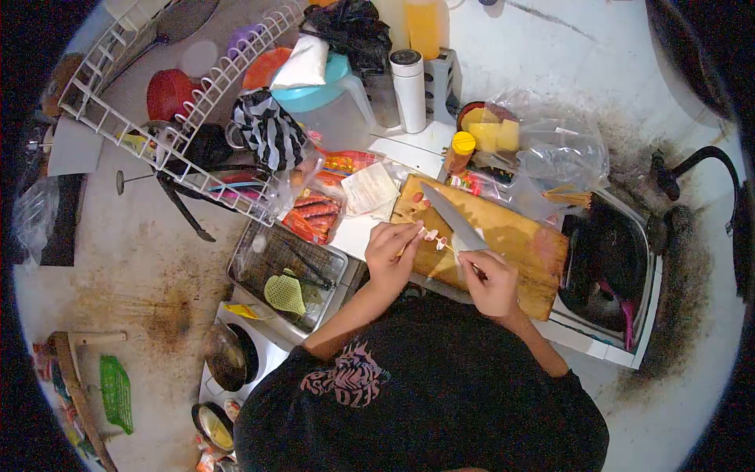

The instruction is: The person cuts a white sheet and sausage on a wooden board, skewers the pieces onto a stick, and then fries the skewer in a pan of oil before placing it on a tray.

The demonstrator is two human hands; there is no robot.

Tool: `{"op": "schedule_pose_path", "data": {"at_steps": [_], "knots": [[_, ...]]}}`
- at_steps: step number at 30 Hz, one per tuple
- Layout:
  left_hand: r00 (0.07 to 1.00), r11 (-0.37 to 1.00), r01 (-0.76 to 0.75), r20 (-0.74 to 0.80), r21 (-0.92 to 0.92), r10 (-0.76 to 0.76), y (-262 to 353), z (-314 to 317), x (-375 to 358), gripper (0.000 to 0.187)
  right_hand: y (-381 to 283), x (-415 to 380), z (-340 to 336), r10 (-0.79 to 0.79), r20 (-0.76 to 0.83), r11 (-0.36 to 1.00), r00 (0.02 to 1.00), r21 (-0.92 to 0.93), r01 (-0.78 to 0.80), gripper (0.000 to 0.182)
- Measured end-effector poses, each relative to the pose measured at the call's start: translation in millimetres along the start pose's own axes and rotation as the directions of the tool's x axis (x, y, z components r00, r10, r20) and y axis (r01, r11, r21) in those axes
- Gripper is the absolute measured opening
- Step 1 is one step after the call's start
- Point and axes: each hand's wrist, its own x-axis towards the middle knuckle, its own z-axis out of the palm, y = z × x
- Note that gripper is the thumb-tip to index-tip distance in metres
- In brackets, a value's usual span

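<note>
Over the near left edge of a wooden cutting board, my left hand pinches one end of a thin skewer with small pink-and-white pieces threaded on it. My right hand has its fingers closed round the other end of the skewer, by the heel of a large knife that lies on the board. A few red slices rest beside the knife tip. Left of the board is an open pack of red sausages and a white paper.
A sink with dark pans adjoins the board on the right. Behind the board stand a yellow-capped jar, a white bottle and plastic bags. A wire rack and a fryer basket are at left.
</note>
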Motion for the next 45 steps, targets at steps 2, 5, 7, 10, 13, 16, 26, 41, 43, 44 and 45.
{"op": "schedule_pose_path", "data": {"at_steps": [2, 5, 7, 10, 13, 16, 26, 41, 43, 44, 45], "knots": [[0.999, 0.999, 0.053, 0.013, -0.007, -0.053, 0.2, 0.9, 1.3, 0.024, 1.3, 1.5, -3.3, 0.037, 0.006, 0.999, 0.999, 0.027, -0.037, 0.012], [0.983, 0.984, 0.178, 0.051, 0.016, -0.179, -2.0, -7.0, 6.2, 0.022, 31.0, 2.5, -9.1, 0.155, -0.112, 0.988, 0.982, 0.029, -0.153, 0.011], [0.971, 0.971, 0.228, 0.053, 0.063, -0.232, -16.8, -18.0, 5.1, 0.020, 54.1, 4.4, -19.4, 0.107, -0.200, 0.970, 0.974, -0.195, -0.146, 0.008], [0.975, 0.969, 0.217, 0.013, 0.115, -0.220, -39.4, -32.1, 0.5, 0.015, 91.1, 4.2, -37.4, -0.005, -0.223, 0.867, 0.975, -0.486, -0.106, 0.006], [0.929, 0.931, 0.366, -0.054, 0.001, -0.365, -49.6, -38.2, -3.5, 0.008, 119.0, 3.1, -38.9, 0.006, -0.228, 0.835, 0.974, -0.534, -0.131, 0.007], [0.905, 0.909, 0.415, -0.095, -0.018, -0.415, -50.5, -45.2, -0.8, 0.009, 132.3, 1.8, -38.7, 0.055, -0.184, 0.753, 0.981, -0.638, -0.162, 0.010], [0.875, 0.873, 0.484, -0.009, 0.058, -0.484, -65.5, -65.0, -4.9, 0.009, 62.1, 25.4, -12.2, -0.012, -0.023, 0.704, 1.000, -0.711, -0.008, 0.019], [0.889, 0.978, -0.072, 0.457, 0.194, -0.025, -61.3, 15.9, -21.4, 0.026, 73.7, 87.9, 73.1, -0.138, 0.231, 0.852, 0.963, -0.468, 0.235, 0.027], [0.891, 0.965, -0.113, 0.455, 0.237, -0.007, -59.8, 19.8, -23.9, 0.022, 78.0, 85.1, 67.9, -0.130, 0.210, 0.906, 0.969, -0.372, 0.202, 0.027], [0.891, 0.957, -0.135, 0.455, 0.255, 0.005, -59.5, 21.3, -24.6, 0.021, 80.2, 83.2, 64.6, -0.123, 0.197, 0.928, 0.973, -0.324, 0.183, 0.026], [0.885, 0.963, -0.123, 0.466, 0.240, -0.003, -60.3, 21.7, -24.6, 0.020, 76.9, 80.6, 58.6, -0.117, 0.185, 0.925, 0.976, -0.337, 0.175, 0.026]]}}
